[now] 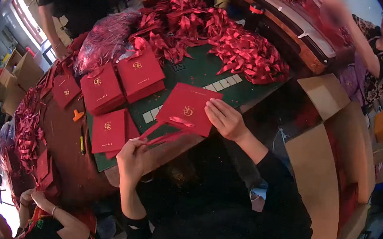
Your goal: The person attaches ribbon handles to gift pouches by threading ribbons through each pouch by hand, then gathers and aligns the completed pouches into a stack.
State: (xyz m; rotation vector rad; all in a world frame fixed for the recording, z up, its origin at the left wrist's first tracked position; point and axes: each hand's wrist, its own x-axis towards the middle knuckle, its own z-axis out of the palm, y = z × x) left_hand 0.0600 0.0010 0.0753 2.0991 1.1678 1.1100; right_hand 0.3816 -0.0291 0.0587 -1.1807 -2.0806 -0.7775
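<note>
A flat red bag (179,103) with gold print lies tilted over the front part of the green mat (192,70). My right hand (224,118) holds its right edge, fingers together along the side. At the lower left of the bag, my left hand (131,159) is closed on the red ribbon (155,128), which stretches from the bag's lower part. Left of these stand stacks of similar red bags: one at the back (139,73), one beside it (101,89), and a smaller one (109,131) nearer to me.
Red ribbons (251,53) heap along the back. An orange clip (77,115) and a yellow marker (82,145) lie left of the mat. Open cardboard boxes (314,157) stand at right. Co-workers are at back left, back, right, and front left, where a person's hands (38,198) show.
</note>
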